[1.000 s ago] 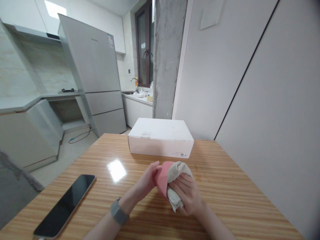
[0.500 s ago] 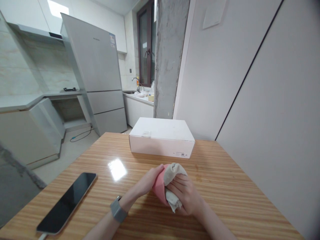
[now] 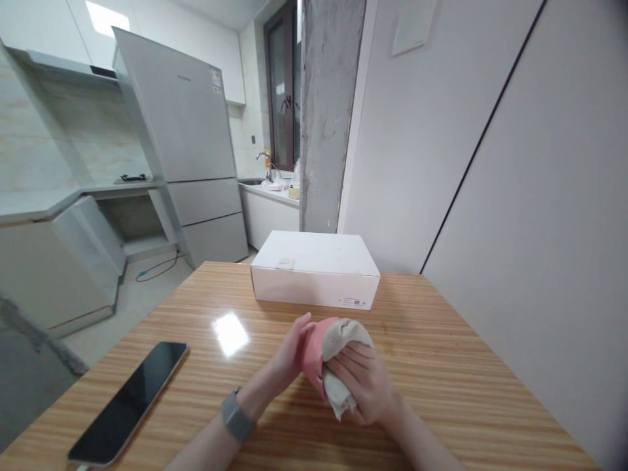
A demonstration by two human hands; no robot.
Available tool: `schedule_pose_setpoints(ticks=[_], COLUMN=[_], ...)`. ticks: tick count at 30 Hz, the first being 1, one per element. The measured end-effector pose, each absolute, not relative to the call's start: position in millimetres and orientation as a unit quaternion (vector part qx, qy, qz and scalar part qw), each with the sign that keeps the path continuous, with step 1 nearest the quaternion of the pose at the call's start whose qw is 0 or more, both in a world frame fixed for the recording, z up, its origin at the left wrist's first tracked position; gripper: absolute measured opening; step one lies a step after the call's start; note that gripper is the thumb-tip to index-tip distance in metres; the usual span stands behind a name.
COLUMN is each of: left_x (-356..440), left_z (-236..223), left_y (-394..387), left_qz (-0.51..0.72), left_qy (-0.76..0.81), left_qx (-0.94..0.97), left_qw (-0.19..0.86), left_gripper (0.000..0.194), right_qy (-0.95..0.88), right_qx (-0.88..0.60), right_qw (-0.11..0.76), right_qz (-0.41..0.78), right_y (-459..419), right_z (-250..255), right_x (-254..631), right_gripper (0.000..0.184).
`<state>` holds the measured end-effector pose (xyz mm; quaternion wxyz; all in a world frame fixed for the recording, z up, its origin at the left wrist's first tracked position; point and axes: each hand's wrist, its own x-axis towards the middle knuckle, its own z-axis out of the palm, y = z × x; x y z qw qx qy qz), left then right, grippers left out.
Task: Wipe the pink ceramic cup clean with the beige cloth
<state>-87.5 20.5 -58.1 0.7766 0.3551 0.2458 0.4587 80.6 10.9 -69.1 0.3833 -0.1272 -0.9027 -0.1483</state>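
Observation:
My left hand (image 3: 291,350) is wrapped round the outer side of a pink bowl (image 3: 313,356), which is tilted with its mouth facing right. A light grey-beige cloth (image 3: 338,392) is bunched in the bowl's mouth and folds over its upper rim. My right hand (image 3: 364,376) presses the cloth into the bowl, fingers together and pointing inward. The bowl's inside is hidden by the cloth and the right hand. A grey band is on my left wrist.
Behind the hands, a white box (image 3: 314,286) lies on the wooden table (image 3: 456,379). A black phone (image 3: 130,402) with a white cable rests at the left. Beyond stand a refrigerator (image 3: 181,124), a concrete pillar (image 3: 326,118) and a white wall (image 3: 540,196) on the right.
My left hand has shifted slightly left, its thumb raised along the bowl. The bowl has turned a little, showing more of its pink outer side. The cloth stays under my right hand.

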Motion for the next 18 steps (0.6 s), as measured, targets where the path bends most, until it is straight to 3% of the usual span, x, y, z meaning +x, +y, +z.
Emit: schedule_pose_setpoints(ticks=[8, 18], left_x=[-107, -111], left_z=[-41, -47], left_y=[16, 21], left_qz=[0.346, 0.398], left_qy=[0.329, 0.341], left_qx=[0.442, 0.525], left_qw=[0.759, 0.670], left_gripper=[0.034, 0.038], right_qy=[-0.909, -0.908], right_qx=[-0.096, -0.120], right_qw=[0.396, 0.392], right_qz=[-0.092, -0.081], right_y=[-2, 8], right_z=[-69, -65], right_x=[60, 70], right_gripper=[0.038, 0.036])
